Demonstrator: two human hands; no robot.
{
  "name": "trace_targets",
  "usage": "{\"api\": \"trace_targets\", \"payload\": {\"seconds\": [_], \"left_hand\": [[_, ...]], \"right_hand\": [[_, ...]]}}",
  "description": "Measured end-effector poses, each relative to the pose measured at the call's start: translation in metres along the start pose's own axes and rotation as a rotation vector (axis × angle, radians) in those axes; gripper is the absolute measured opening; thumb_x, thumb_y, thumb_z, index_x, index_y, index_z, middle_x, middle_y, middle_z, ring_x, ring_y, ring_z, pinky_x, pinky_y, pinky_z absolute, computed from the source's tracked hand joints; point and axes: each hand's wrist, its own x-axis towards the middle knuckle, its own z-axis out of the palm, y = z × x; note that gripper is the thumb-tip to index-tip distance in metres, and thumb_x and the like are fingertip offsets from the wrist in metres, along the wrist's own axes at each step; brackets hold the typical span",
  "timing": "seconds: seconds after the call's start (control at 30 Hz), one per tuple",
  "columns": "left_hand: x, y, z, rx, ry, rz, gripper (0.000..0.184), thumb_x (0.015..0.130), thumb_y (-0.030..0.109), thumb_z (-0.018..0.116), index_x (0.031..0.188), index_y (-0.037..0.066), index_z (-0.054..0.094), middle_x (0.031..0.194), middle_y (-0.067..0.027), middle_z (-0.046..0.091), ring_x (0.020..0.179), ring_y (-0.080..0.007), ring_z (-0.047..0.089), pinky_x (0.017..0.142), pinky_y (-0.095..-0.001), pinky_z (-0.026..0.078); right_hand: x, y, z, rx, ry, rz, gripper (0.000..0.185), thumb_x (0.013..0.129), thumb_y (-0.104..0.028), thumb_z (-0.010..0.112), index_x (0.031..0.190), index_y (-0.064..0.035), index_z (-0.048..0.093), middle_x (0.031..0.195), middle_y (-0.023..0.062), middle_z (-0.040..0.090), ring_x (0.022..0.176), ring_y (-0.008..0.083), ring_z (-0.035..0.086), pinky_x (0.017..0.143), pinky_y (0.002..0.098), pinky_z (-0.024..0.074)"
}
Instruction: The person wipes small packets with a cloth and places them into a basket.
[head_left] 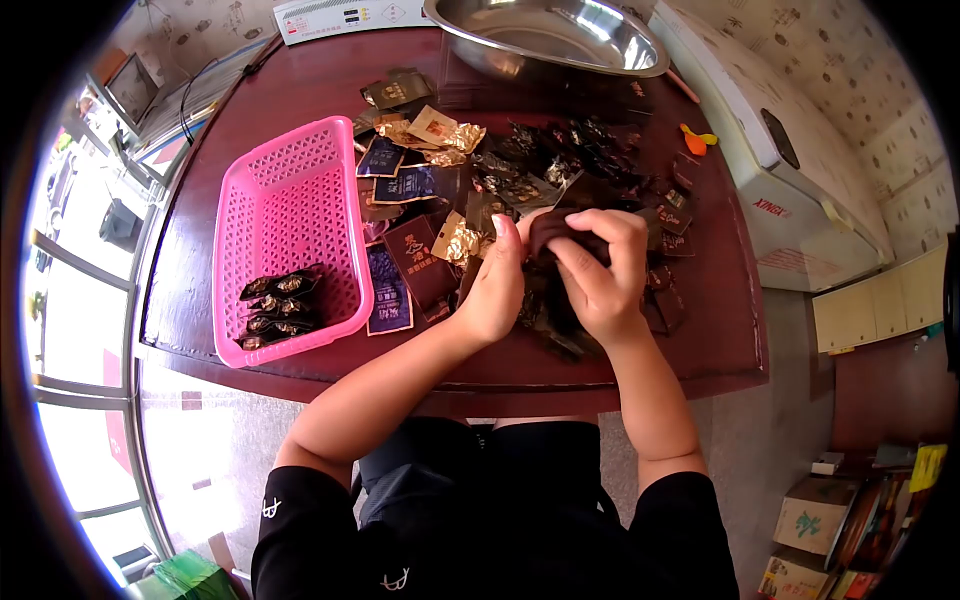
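Observation:
My right hand [605, 272] is closed on a dark brown packet [562, 230], its thumb and fingers pinching the crumpled top. Against the left edge of that packet, my left hand [497, 285] has its thumb raised and its other fingers curled behind, partly hidden. Below and around both hands lies a pile of foil tea packets, among them a gold packet [458, 240], a maroon packet [418, 262] and a purple packet [388, 290]. To the left stands a pink perforated basket [366, 255], with several black packets [278, 305] lined up at its near end.
A large steel basin [548, 70] stands at the table's far side, beside a white appliance [350, 18]. On the right are a white cabinet [800, 215] with a phone [780, 138] on it, and a small orange-and-yellow object [697, 142]. The table's front edge [480, 385] runs before me.

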Motion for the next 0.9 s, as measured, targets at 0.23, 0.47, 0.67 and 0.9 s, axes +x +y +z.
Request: {"api": "trace_targets", "payload": {"seconds": [0.23,0.47,0.67,0.9], "left_hand": [[-0.009,0.014,0.005,0.163,-0.14,-0.125,0.066,0.108,0.046,0.025,0.134,-0.008,0.051,0.118,-0.0149,0.064,0.104,-0.0192,0.061,0.092,-0.0313,0.048],[-0.008,0.051,0.008,0.071,-0.342,0.017,0.04,0.103,0.029,0.052,0.121,-0.006,0.062,0.084,-0.0078,0.065,0.078,-0.0128,0.06,0.074,-0.0291,0.051],[-0.029,0.103,-0.027,0.008,-0.089,0.138,0.021,0.1,0.005,0.051,0.119,-0.003,0.053,0.104,-0.0041,0.065,0.099,-0.0081,0.057,0.089,-0.0269,0.047],[-0.041,0.177,-0.154,0.821,0.426,0.212,0.043,0.082,0.001,0.073,0.118,0.002,0.051,0.101,-0.0119,0.069,0.098,-0.0154,0.066,0.084,-0.0282,0.052]], "right_hand": [[-0.003,0.008,-0.005,-0.147,0.114,0.245,0.02,0.083,0.002,0.067,0.103,0.0004,0.069,0.108,0.0129,0.057,0.098,0.0298,0.056,0.084,0.0394,0.0461],[-0.008,0.03,-0.005,-0.114,0.162,0.438,0.02,0.091,-0.006,0.063,0.109,0.0016,0.069,0.11,0.012,0.058,0.101,0.0265,0.059,0.088,0.0368,0.0469],[-0.009,0.021,-0.002,-0.076,0.067,0.347,0.019,0.09,-0.002,0.063,0.109,0.0028,0.068,0.11,0.0102,0.059,0.1,0.0239,0.06,0.088,0.0334,0.0477],[-0.007,0.013,-0.003,-0.046,0.044,0.367,0.017,0.093,-0.006,0.063,0.107,0.0032,0.068,0.109,0.0094,0.06,0.098,0.0233,0.06,0.086,0.034,0.0472]]}}
